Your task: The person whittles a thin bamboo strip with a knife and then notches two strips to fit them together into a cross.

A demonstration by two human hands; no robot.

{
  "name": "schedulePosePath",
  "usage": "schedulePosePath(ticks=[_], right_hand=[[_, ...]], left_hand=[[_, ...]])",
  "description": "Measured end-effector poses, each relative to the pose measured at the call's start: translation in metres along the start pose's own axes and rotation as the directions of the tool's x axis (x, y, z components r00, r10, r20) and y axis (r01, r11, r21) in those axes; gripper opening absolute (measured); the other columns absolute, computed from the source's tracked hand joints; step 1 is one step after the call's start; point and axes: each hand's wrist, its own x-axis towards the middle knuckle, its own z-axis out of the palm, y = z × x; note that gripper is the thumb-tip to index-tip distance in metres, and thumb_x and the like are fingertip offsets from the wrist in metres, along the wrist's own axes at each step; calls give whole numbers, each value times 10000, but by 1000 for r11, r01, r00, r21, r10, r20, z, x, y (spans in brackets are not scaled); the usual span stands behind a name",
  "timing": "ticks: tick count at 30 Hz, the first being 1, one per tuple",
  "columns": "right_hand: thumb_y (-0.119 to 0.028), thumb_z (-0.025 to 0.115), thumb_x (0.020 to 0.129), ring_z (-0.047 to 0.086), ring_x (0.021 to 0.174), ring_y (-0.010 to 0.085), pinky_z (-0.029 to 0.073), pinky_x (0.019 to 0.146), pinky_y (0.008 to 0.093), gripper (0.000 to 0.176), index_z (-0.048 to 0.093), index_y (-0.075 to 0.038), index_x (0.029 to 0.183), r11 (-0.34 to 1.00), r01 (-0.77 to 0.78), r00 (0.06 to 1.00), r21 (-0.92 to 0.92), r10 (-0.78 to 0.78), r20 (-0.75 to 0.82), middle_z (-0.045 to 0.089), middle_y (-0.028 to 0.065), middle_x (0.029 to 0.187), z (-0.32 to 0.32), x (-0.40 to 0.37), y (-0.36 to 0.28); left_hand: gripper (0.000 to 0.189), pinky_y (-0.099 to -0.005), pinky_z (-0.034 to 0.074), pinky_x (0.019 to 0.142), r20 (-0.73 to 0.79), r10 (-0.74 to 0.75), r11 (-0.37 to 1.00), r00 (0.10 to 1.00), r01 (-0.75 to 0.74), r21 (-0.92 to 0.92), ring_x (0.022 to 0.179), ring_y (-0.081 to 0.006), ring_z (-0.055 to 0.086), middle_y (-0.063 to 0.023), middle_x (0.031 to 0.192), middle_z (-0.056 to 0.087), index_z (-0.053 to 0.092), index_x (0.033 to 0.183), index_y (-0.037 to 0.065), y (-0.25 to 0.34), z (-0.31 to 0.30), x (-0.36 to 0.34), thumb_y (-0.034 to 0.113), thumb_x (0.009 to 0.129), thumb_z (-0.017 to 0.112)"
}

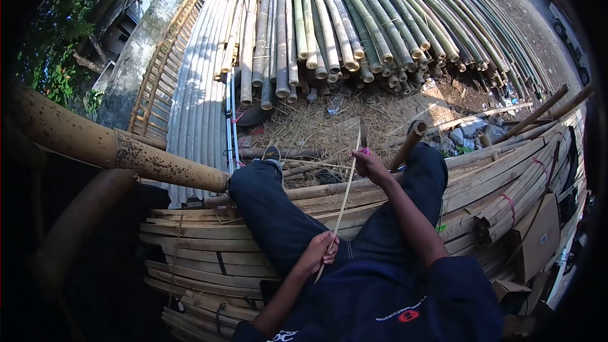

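Observation:
I sit on a stack of flat bamboo slats (190, 259) with my legs in dark trousers stretched forward. A thin pale bamboo strip (345, 199) runs between my two hands. My left hand (320, 251) pinches its near end close to my lap. My right hand (369, 164) grips the strip farther out, above my right knee, beside something small and pink. A dark blade-like piece (362, 133) sticks up just beyond that hand; whether the hand holds it I cannot tell.
A big pile of long green and tan bamboo poles (354, 19) lies ahead. Straw and shavings (316, 123) cover the ground before my feet. A thick spotted bamboo pole (114, 145) crosses at left. Bundled slats (506, 183) and a cardboard box (538, 237) sit at right.

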Motion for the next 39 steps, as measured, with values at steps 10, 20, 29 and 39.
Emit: schedulePosePath(ticks=[10, 20, 29, 39], right_hand=[[-333, 548, 935, 282, 423, 33, 186, 405, 236, 290, 588, -94, 775, 960, 100, 979, -261, -142, -147, 329, -91, 512, 23, -4, 1], [-253, 588, 750, 598, 716, 407, 475, 661, 489, 212, 641, -50, 718, 30, 262, 960, -965, -105, 258, 608, 210, 712, 25, -14, 50], [-267, 538, 784, 546, 616, 429, 406, 582, 514, 283, 570, -23, 642, -66, 141, 884, -988, -441, 156, 545, 229, 619, -3, 7, 40], [-246, 506, 798, 549, 608, 435, 406, 573, 501, 314, 583, 24, 657, 118, -142, 897, -983, -404, -178, 543, 260, 625, -16, 21, 35]], left_hand=[[252, -165, 228, 388, 195, 129, 982, 972, -98, -161, 445, -26, 248, 41, 599, 317, 493, 993, 54, 63, -12, 104, 290, 1000, 404], [173, -193, 167, 376, -85, 162, 984, 983, -168, -65, 415, -27, 229, 60, 579, 322, 469, 881, 91, 45, -21, 115, 213, 976, 393], [205, -201, 161, 395, -48, 255, 967, 966, -255, 10, 458, -23, 223, 63, 622, 296, 448, 891, 73, 43, -11, 103, 224, 995, 355], [191, -201, 185, 391, -96, 243, 965, 965, -231, 126, 449, -25, 233, 66, 612, 300, 446, 897, 67, 34, -8, 90, 202, 994, 351]])
